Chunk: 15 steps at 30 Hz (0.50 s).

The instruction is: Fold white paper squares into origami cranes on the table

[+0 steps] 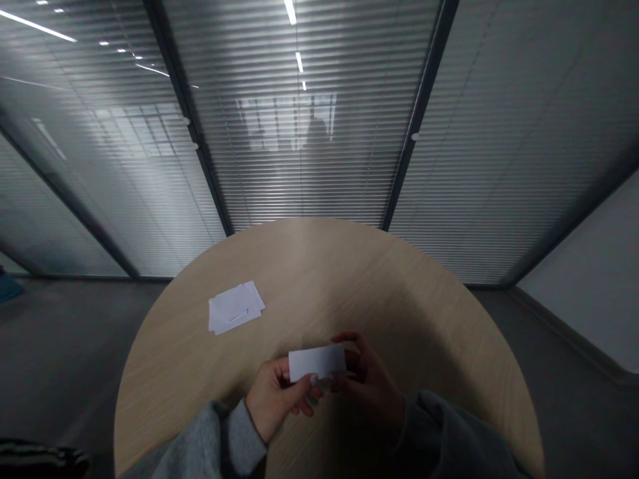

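A small white folded piece of paper [316,362] is held above the near part of the round table, long side running left to right. My left hand [280,394] grips its left end and lower edge, thumb lying along the front. At the paper's right end, my right hand [367,380] pinches it, with the index finger along the top edge and the thumb at the lower edge. Fingers partly hide the lower edge. Farther off to the left, a loose pile of white paper sheets [234,309] lies on the table.
The round wooden table [319,266] has a curved far edge close to glass partitions with blinds [304,179]. Dark frame posts stand between the panes. A white wall [589,279] is on the right. Striped dark fabric [40,458] shows at the lower left.
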Tool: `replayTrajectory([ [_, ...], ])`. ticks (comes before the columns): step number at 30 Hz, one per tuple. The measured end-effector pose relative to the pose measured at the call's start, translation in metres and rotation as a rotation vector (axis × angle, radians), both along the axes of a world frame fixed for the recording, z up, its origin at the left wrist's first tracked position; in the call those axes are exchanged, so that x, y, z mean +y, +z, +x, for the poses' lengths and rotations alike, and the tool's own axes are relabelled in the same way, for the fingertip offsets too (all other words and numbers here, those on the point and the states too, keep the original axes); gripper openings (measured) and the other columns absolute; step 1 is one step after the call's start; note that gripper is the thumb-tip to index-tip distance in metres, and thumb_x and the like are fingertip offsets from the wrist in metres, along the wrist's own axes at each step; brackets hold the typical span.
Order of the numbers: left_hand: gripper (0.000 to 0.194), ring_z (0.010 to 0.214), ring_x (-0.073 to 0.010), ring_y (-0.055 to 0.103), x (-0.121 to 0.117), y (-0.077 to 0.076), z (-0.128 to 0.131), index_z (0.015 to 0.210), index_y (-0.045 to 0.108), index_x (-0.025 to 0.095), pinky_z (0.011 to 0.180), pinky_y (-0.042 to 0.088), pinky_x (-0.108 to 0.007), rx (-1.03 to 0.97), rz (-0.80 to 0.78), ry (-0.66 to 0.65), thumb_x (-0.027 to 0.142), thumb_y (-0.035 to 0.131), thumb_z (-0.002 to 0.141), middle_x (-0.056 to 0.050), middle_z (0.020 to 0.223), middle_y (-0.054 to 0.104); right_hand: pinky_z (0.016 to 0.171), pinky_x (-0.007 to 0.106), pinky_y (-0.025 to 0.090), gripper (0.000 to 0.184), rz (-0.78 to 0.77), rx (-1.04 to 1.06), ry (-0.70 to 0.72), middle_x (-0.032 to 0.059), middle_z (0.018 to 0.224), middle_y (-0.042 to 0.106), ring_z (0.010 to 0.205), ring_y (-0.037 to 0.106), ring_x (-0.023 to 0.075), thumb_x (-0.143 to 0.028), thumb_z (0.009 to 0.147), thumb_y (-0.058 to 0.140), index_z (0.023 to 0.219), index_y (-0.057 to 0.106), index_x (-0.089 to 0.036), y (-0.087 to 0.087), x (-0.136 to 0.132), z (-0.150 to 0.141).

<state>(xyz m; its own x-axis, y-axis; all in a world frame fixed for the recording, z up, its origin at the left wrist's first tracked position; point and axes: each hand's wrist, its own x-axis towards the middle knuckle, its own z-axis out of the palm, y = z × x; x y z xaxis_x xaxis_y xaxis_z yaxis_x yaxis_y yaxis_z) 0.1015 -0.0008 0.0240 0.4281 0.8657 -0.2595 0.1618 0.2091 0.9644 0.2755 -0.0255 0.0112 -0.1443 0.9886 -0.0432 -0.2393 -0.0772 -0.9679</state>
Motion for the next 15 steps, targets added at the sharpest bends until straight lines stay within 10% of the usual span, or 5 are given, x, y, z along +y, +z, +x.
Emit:
replayTrajectory([
  [15, 0.048, 0.034, -0.0074, 0.051, -0.0001, 0.001, -0.0007, 0.072, 0.065, 0.01, 0.038, 0.037, -0.02, -0.02, 0.022, 0.011, 0.057, 0.067, 0.065, -0.01, 0.066, 0.071, 0.056, 0.026, 0.045, 0.056, -0.116, 0.069, -0.04, -0.001, 0.07, 0.069, 0.059, 0.063, 0.0144, -0.043, 0.054, 0.083, 0.091, 0.046, -0.022, 0.0102, 0.0006, -0.0006],
])
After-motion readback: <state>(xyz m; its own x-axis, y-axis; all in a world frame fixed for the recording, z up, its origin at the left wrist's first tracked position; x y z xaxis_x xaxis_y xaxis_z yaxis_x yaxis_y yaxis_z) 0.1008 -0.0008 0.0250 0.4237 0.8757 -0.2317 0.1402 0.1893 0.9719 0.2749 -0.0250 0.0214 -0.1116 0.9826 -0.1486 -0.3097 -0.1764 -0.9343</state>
